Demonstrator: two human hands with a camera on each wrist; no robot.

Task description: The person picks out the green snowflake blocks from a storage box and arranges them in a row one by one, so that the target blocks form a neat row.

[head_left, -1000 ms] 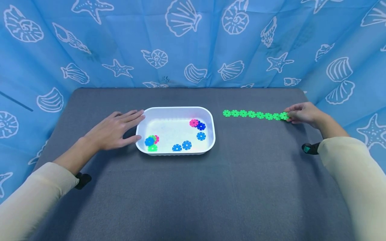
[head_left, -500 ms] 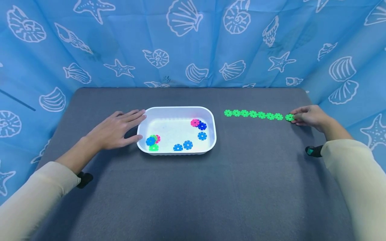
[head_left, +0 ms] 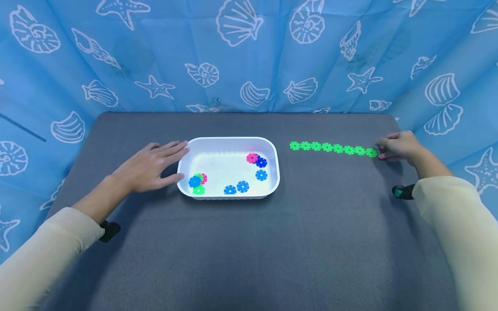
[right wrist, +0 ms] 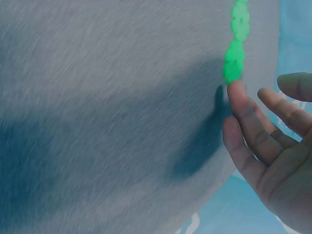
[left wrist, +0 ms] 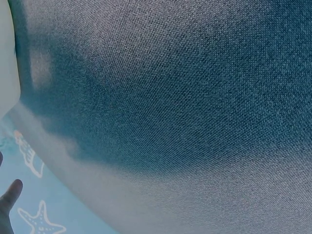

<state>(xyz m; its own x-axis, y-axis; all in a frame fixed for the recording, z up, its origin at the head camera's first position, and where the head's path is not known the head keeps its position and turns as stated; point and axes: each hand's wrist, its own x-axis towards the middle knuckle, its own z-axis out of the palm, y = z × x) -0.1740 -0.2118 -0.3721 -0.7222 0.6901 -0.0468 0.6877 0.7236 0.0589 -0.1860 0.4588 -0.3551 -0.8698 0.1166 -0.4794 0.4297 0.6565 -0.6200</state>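
My left hand point(head_left: 149, 168) rests its straight fingers at the left rim of a white plastic tray point(head_left: 218, 168); in the left wrist view only a bit of that hand point(left wrist: 9, 200) shows. Inside the tray lie several snowflake discs: blue discs point(head_left: 243, 186), a pink disc point(head_left: 252, 158) and green ones. To its right, a row of green snowflake discs point(head_left: 327, 147) runs across the table. My right hand point(head_left: 400, 147) is just beside the row's right-end green disc point(head_left: 371, 153). In the right wrist view its fingers are relaxed, thumb apart, holding nothing, fingertips close to the green disc point(right wrist: 234, 61).
Grey cloth covers the table point(head_left: 249, 250). A blue curtain point(head_left: 171, 43) with white shell prints hangs behind and at both sides. Dark wrist devices point(head_left: 402, 191) sit under the cuffs of the cream sleeves point(head_left: 447, 216).
My right hand lifted the end green disc off the row and shifted it right, so it lies beside its neighbour instead of overlapping. The hand has let go of it. The left hand stays put.
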